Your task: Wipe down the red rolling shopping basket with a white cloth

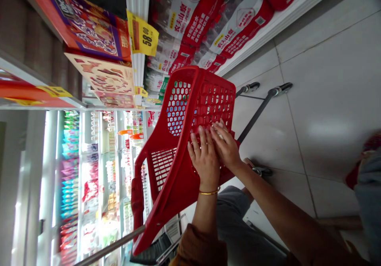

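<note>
A red plastic shopping cart (178, 171) with a perforated basket fills the middle of the sideways-tilted view. My left hand (205, 159), with a gold bracelet (209, 192) at its wrist, lies open against the basket's side, back of the hand showing and fingers stretched out. Just to its right, my right hand (228, 149) also rests on the basket with fingers extended; the two hands touch or overlap near the thumbs. Neither hand visibly holds anything. What the basket contains is mostly hidden by its wall.
Shrink-wrapped packs of bottled water (190, 16) line the low shelf beside the cart. Boxed goods (92, 24) and a yellow price tag (144, 34) are above. Lit shelves (89, 178) stand farther off. Cart wheels (282, 88) rest on the tiled floor (333, 99).
</note>
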Demonstrator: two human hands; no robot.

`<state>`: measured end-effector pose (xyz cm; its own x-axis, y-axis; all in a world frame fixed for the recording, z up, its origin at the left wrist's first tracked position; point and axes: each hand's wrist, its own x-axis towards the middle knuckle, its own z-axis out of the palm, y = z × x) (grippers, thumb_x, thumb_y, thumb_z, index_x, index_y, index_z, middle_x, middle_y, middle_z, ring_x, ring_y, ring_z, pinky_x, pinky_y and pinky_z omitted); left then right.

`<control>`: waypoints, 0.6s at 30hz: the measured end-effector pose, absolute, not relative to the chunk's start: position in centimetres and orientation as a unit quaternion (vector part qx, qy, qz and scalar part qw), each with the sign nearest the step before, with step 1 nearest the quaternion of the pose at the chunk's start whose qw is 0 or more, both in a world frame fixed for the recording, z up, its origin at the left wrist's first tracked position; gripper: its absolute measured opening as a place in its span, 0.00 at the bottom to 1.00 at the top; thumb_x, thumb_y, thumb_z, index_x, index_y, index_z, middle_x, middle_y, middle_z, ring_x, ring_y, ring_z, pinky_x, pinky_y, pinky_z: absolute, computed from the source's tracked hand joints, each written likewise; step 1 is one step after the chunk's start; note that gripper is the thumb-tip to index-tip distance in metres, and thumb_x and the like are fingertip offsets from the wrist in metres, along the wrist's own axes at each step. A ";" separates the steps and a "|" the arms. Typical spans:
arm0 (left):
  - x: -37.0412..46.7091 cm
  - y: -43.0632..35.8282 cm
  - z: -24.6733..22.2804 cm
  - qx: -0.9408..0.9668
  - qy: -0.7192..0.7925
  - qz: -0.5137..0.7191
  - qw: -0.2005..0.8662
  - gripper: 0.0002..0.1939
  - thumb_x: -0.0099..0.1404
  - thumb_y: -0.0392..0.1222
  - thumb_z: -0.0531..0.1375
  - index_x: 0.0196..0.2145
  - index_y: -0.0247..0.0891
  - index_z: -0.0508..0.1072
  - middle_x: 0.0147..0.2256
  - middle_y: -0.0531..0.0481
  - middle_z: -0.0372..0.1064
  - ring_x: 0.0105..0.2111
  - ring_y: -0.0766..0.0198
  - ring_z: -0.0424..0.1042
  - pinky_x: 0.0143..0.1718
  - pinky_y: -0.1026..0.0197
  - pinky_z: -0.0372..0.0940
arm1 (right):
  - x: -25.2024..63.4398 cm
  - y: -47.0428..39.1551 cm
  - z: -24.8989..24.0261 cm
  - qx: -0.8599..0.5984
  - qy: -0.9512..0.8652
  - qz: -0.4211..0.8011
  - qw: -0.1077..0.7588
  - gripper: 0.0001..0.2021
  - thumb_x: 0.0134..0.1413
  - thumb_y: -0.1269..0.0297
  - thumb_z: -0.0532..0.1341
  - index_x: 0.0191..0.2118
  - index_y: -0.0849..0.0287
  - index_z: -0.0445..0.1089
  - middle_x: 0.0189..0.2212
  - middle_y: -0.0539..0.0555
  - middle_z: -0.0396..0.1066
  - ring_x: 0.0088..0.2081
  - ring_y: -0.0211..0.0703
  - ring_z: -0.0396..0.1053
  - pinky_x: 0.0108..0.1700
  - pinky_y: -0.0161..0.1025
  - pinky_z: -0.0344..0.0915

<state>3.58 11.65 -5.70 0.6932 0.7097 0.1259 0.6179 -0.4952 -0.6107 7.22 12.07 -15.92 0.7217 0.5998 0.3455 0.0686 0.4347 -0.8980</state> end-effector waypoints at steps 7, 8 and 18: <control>3.5 12.0 -5.8 -0.866 -0.396 0.064 0.299 0.27 0.69 0.34 0.51 0.65 0.42 0.55 0.65 0.44 0.51 0.68 0.53 0.39 0.67 0.41 0.41 | 6.2 12.3 -19.6 -0.537 -0.326 0.185 0.756 0.25 0.66 0.69 0.51 0.66 0.48 0.51 0.63 0.54 0.59 0.67 0.48 0.50 0.66 0.57 0.53; 3.5 12.0 -5.8 -0.865 -0.397 0.065 0.300 0.27 0.69 0.34 0.51 0.64 0.42 0.55 0.65 0.44 0.51 0.68 0.53 0.39 0.67 0.41 0.41 | 6.0 12.3 -20.1 -0.544 -0.325 0.182 0.752 0.26 0.66 0.70 0.51 0.66 0.48 0.50 0.64 0.55 0.58 0.67 0.48 0.50 0.66 0.58 0.54; 3.3 12.2 -5.8 -0.858 -0.411 0.046 0.304 0.25 0.68 0.32 0.50 0.62 0.39 0.61 0.64 0.43 0.54 0.68 0.52 0.42 0.66 0.42 0.46 | 4.9 11.6 -23.5 -0.592 -0.291 0.200 0.724 0.25 0.64 0.72 0.49 0.65 0.52 0.54 0.63 0.58 0.59 0.67 0.50 0.50 0.64 0.58 0.57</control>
